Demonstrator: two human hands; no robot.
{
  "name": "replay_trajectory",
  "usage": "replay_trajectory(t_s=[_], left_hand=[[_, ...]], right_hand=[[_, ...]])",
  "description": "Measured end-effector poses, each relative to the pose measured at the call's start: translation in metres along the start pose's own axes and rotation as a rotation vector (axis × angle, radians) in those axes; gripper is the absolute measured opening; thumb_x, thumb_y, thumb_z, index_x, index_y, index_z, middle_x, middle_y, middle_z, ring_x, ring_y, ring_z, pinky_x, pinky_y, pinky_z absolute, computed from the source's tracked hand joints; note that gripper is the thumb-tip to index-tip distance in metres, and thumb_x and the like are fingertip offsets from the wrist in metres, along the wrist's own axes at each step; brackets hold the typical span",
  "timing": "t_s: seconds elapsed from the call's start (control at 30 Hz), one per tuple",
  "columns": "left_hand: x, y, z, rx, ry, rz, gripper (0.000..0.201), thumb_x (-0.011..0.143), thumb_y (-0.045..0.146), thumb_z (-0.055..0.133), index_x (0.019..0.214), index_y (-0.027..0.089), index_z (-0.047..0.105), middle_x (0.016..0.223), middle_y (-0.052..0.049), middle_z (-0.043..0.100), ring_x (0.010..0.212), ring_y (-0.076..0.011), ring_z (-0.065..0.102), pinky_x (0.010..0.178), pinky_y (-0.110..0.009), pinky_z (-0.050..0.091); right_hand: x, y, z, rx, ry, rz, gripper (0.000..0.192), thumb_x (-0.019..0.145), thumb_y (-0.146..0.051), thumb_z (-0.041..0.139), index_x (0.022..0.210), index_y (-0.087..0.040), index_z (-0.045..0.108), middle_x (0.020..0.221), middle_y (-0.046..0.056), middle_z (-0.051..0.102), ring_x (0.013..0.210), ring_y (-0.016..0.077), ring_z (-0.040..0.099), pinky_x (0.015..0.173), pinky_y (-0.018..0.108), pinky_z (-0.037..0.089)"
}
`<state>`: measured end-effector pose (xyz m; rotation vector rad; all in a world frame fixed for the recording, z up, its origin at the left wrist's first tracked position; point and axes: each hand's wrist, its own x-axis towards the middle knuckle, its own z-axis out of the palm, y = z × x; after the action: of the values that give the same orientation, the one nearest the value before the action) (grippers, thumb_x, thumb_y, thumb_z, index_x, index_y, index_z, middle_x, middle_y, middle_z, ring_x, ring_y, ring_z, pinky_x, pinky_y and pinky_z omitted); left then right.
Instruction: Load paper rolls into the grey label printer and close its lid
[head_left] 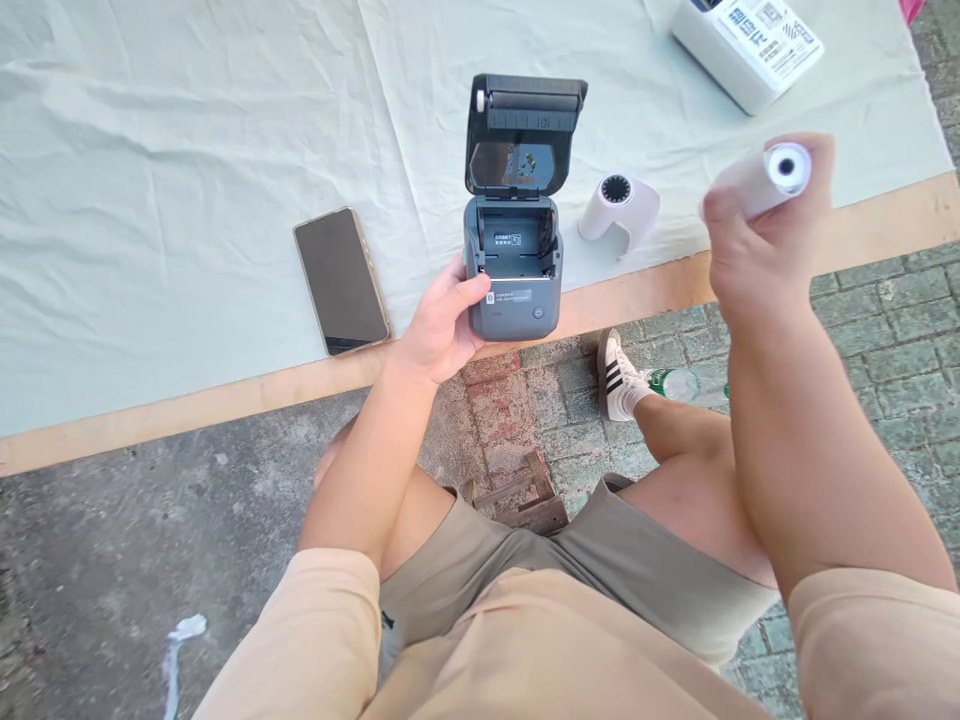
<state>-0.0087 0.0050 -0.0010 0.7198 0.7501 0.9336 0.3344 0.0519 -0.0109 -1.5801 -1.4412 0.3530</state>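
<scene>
The white box [746, 45] at far right is cut by the top edge; its label print is illegible.

A: We see the left hand [437, 328] gripping the grey printer [514, 270] at its left side, lid [523, 133] flipped up, bay open.

B: And the right hand [765, 235] is raised, holding a paper roll [766, 178]. We also have a second roll [619, 208] just right of the printer, a phone [341, 281] to its left, and a white box [746, 45] top right, all on the cloth [187, 150].
</scene>
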Motion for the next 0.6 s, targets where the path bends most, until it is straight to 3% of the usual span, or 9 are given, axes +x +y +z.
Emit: replay_trajectory(t_s=[0.1, 0.2, 0.27, 0.33, 0.4, 0.5, 0.57, 0.6], left_hand=[[0.0, 0.0, 0.0, 0.009, 0.003, 0.008, 0.059, 0.081, 0.055, 0.092, 0.125, 0.025, 0.068, 0.129, -0.004, 0.082, 0.137, -0.0317, 0.075, 0.1, -0.042, 0.071], [-0.001, 0.0, 0.0, 0.017, -0.001, 0.005, 0.059, 0.08, 0.056, 0.092, 0.124, 0.025, 0.068, 0.13, -0.004, 0.082, 0.135, -0.0315, 0.076, 0.098, -0.041, 0.071], [-0.001, 0.0, 0.001, 0.02, 0.0, 0.001, 0.059, 0.08, 0.056, 0.092, 0.124, 0.025, 0.069, 0.129, -0.005, 0.082, 0.133, -0.0314, 0.077, 0.095, -0.04, 0.071], [-0.002, 0.001, 0.002, 0.007, 0.004, 0.001, 0.058, 0.08, 0.055, 0.093, 0.124, 0.024, 0.069, 0.127, -0.005, 0.082, 0.131, -0.0306, 0.077, 0.094, -0.039, 0.071], [-0.002, 0.001, 0.003, -0.012, 0.001, -0.001, 0.058, 0.079, 0.054, 0.094, 0.123, 0.025, 0.068, 0.122, -0.004, 0.083, 0.13, -0.03, 0.078, 0.095, -0.039, 0.071], [-0.001, 0.002, 0.005, -0.021, -0.018, -0.006, 0.06, 0.078, 0.054, 0.094, 0.123, 0.025, 0.067, 0.118, -0.003, 0.083, 0.128, -0.0311, 0.079, 0.098, -0.043, 0.071], [-0.001, 0.002, 0.006, -0.013, -0.016, -0.005, 0.059, 0.078, 0.055, 0.094, 0.122, 0.026, 0.067, 0.117, -0.003, 0.083, 0.129, -0.0318, 0.079, 0.098, -0.044, 0.071], [-0.001, 0.002, 0.006, -0.006, -0.009, -0.004, 0.058, 0.078, 0.055, 0.094, 0.121, 0.026, 0.068, 0.117, -0.003, 0.083, 0.13, -0.0321, 0.078, 0.098, -0.044, 0.071]], right_hand=[[-0.002, -0.02, 0.002, -0.226, -0.044, 0.001, 0.06, 0.074, -0.008, 0.075, 0.123, -0.03, 0.05, 0.116, 0.007, 0.069, 0.106, 0.0252, 0.065, 0.099, 0.045, 0.051], [-0.009, -0.031, 0.005, -0.407, -0.121, 0.104, 0.063, 0.081, -0.011, 0.072, 0.137, -0.028, 0.048, 0.118, 0.009, 0.073, 0.106, 0.0272, 0.066, 0.102, 0.049, 0.051], [-0.013, -0.027, 0.005, -0.395, -0.174, 0.099, 0.071, 0.081, -0.009, 0.066, 0.145, -0.028, 0.042, 0.13, 0.011, 0.072, 0.109, 0.0273, 0.067, 0.102, 0.05, 0.051], [-0.014, -0.019, 0.002, -0.337, -0.14, 0.002, 0.08, 0.076, -0.007, 0.061, 0.15, -0.03, 0.039, 0.148, 0.013, 0.064, 0.126, 0.0283, 0.065, 0.112, 0.052, 0.048], [-0.013, -0.013, 0.001, -0.303, -0.023, -0.189, 0.078, 0.077, -0.014, 0.062, 0.15, -0.03, 0.041, 0.156, 0.013, 0.055, 0.143, 0.0315, 0.057, 0.12, 0.057, 0.041], [-0.011, -0.023, 0.006, -0.379, 0.113, -0.43, 0.069, 0.081, -0.05, 0.073, 0.143, -0.032, 0.048, 0.142, 0.01, 0.056, 0.146, 0.041, 0.05, 0.119, 0.069, 0.034], [-0.013, -0.043, 0.014, -0.461, 0.061, -0.419, 0.076, 0.073, -0.065, 0.082, 0.136, -0.033, 0.052, 0.125, 0.006, 0.064, 0.143, 0.0451, 0.05, 0.118, 0.076, 0.028], [-0.015, -0.055, 0.018, -0.478, -0.004, -0.378, 0.076, 0.07, -0.063, 0.086, 0.133, -0.033, 0.055, 0.117, 0.005, 0.068, 0.139, 0.0453, 0.053, 0.118, 0.078, 0.026]])
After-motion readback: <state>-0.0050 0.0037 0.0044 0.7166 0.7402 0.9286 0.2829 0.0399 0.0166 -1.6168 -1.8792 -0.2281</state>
